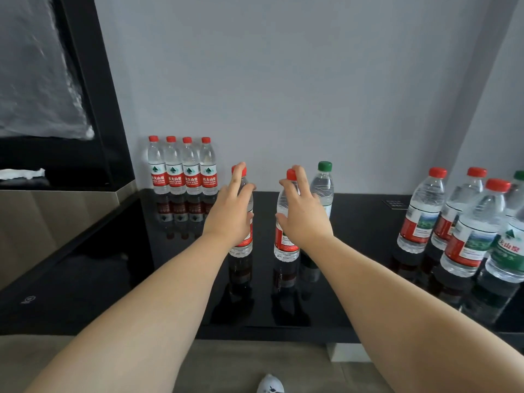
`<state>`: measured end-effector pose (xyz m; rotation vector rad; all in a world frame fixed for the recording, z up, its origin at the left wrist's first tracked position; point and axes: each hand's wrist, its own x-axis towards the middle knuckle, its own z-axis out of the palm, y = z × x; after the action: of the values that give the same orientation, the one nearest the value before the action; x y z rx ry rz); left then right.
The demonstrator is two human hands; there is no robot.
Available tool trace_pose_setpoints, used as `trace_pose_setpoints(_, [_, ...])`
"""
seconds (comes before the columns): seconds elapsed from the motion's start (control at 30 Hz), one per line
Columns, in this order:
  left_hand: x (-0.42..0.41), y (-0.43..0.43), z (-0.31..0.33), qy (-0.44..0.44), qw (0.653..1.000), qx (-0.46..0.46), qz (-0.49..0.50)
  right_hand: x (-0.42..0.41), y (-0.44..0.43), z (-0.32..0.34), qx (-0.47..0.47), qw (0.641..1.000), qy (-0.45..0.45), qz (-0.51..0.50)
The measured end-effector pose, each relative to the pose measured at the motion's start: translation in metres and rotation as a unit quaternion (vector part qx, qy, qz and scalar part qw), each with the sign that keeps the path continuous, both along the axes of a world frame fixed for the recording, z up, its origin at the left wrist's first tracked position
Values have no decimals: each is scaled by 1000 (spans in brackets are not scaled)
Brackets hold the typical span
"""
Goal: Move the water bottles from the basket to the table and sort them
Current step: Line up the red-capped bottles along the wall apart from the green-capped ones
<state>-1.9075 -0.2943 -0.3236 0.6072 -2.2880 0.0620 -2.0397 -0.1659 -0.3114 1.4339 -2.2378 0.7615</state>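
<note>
Two clear water bottles with red caps and red labels stand upright on the glossy black table [360,239], side by side near its middle. My left hand [228,214] is wrapped round the left bottle [243,246], with one finger reaching up to its cap. My right hand [304,214] holds the right bottle [285,246] in the same way, its fingers spread over the shoulder and cap. Behind the right bottle stands a green-capped bottle [323,184], partly hidden by my right hand. No basket is in view.
Several red-capped bottles [181,171] stand in a tight row against the wall at the back left. A mixed group of red-capped and green-capped bottles [470,222] crowds the table's right end. A black cabinet [85,109] rises on the left.
</note>
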Motion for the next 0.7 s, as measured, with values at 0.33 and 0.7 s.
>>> trace_pose_setpoints(0.33, [6, -11, 2, -7, 1000, -7, 7, 0, -11, -1, 6, 1000, 20, -10])
trace_pose_setpoints(0.7, [15, -1, 17, -78, 990, -66, 102, 3, -9, 3, 28, 999, 23, -1])
